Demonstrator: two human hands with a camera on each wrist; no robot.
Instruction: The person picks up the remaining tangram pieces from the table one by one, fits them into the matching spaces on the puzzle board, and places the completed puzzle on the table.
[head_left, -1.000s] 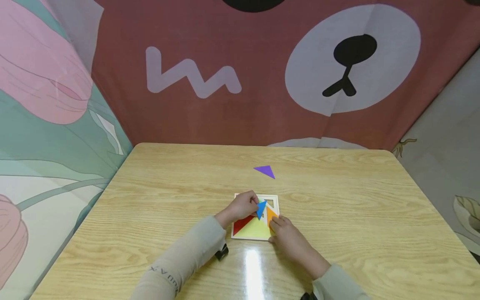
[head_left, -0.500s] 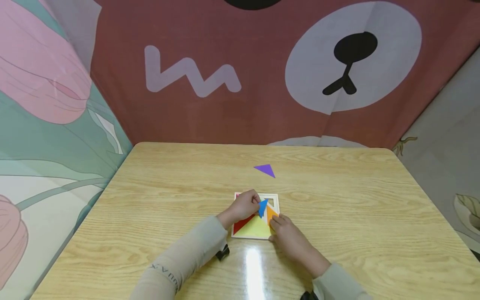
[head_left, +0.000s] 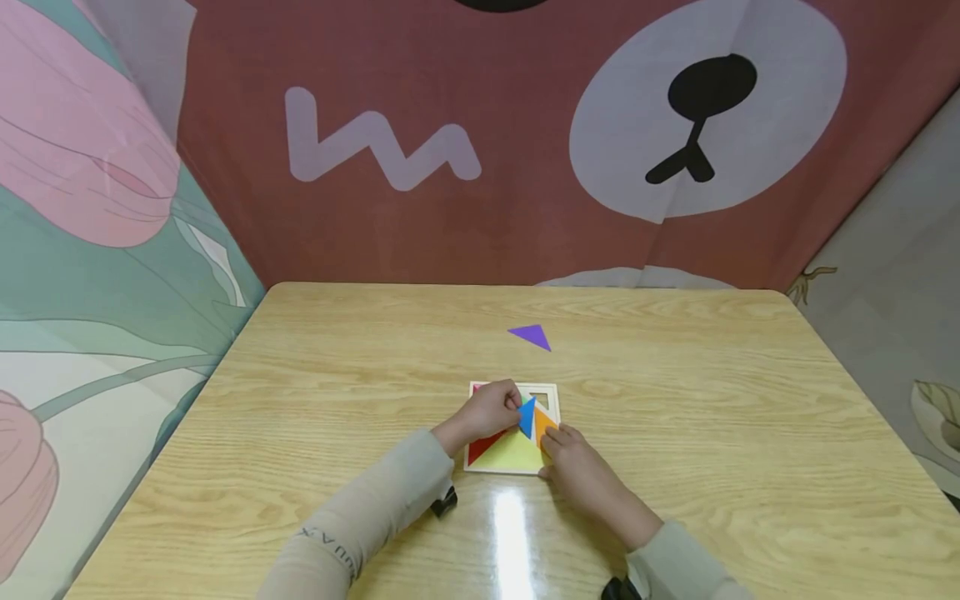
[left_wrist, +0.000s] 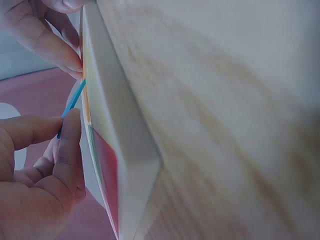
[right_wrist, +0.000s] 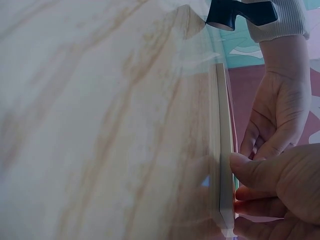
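Between thumb and fingers, my left hand (head_left: 486, 414) pinches a blue triangle tangram piece (head_left: 527, 417) over the middle of a white-rimmed tangram board (head_left: 556, 402). In the left wrist view the blue triangle (left_wrist: 73, 102) is tilted, its lower edge at the board's face. My right hand (head_left: 588, 479) grips the board's near right corner, thumb at the edge and fingers over an orange piece (head_left: 544, 423). A yellow triangle (head_left: 510, 457) and a red piece (head_left: 482, 449) lie in the board. My left hand hides part of the board's far left side.
A purple triangle piece (head_left: 532, 336) lies on the wooden table (head_left: 360, 350) beyond the board. An opening (head_left: 540, 401) shows in the board's far right corner. Patterned cloth (head_left: 450, 225) hangs behind the table.
The blue triangle has shifted slightly right and turned, now sitting beside the orange piece. My right hand stays at the board's corner. The head view has tilted a little.
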